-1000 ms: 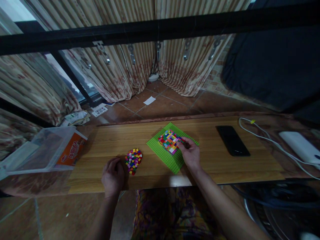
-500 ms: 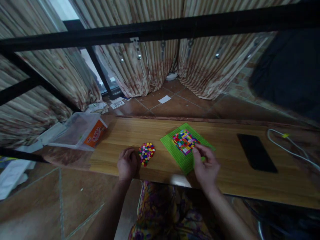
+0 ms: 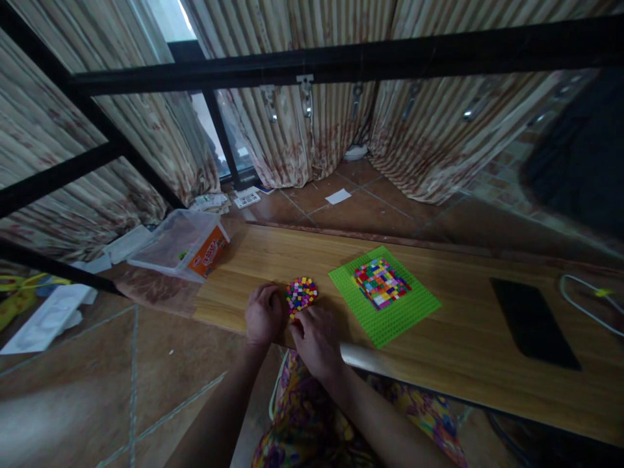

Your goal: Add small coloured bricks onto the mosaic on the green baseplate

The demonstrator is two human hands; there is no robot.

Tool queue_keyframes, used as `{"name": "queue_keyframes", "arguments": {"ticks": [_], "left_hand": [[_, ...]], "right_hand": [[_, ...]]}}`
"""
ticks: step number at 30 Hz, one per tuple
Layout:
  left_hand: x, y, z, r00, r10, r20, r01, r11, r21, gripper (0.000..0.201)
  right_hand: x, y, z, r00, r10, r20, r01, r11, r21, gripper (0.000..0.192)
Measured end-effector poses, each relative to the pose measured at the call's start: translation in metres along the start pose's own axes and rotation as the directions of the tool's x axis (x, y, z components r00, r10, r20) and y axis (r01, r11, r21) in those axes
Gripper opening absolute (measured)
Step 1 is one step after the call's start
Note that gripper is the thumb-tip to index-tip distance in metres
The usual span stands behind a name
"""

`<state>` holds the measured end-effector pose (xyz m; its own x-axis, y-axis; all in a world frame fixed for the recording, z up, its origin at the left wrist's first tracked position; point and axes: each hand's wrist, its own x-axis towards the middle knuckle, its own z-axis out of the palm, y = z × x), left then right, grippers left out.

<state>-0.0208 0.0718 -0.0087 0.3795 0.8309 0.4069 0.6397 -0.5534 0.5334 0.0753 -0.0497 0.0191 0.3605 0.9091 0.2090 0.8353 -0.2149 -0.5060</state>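
Observation:
A small heap of tiny coloured bricks [image 3: 301, 294] lies on the wooden table [image 3: 468, 331]. My left hand [image 3: 264, 314] rests curled on the table just left of the heap, touching its edge. My right hand [image 3: 316, 338] is at the heap's near side, its fingertips on the lowest bricks; whether it grips one I cannot tell. To the right lies a green baseplate [image 3: 390, 312] with a square block of mixed-colour bricks [image 3: 381, 283] built on it.
A clear plastic box [image 3: 168, 247] with an orange label stands at the table's left end. A black phone [image 3: 533, 323] and a white cable [image 3: 589, 305] lie to the right. A black metal frame [image 3: 341, 58] crosses overhead; curtains hang behind.
My right hand left the built block on the baseplate and moved left to the loose brick heap. My head turned left, shifting the view. The left hand stayed beside the heap.

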Motion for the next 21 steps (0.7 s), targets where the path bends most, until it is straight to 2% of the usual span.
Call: {"name": "queue_keyframes", "arguments": {"ticks": [5,11,16,21], "left_hand": [[0.000,0.000,0.000,1.000,-0.001,-0.002,0.001,1.000,-0.011,0.024],[0.000,0.000,0.000,1.000,-0.003,0.000,0.003,1.000,0.005,0.024],[0.000,0.000,0.000,1.000,-0.016,-0.001,0.016,1.000,0.013,0.023],[0.002,-0.002,0.000,1.000,-0.006,0.001,0.006,0.999,0.035,0.024]], "right_hand": [[0.000,0.003,0.004,1.000,-0.012,0.002,0.012,0.998,-0.059,0.003],[-0.011,0.020,-0.003,0.999,-0.029,0.029,0.032,0.995,-0.097,0.012],[-0.027,0.038,-0.019,0.999,-0.016,-0.033,0.017,0.999,0.049,0.021],[-0.040,0.064,-0.050,0.979,0.098,-0.181,-0.053,0.970,0.238,0.025]]}}
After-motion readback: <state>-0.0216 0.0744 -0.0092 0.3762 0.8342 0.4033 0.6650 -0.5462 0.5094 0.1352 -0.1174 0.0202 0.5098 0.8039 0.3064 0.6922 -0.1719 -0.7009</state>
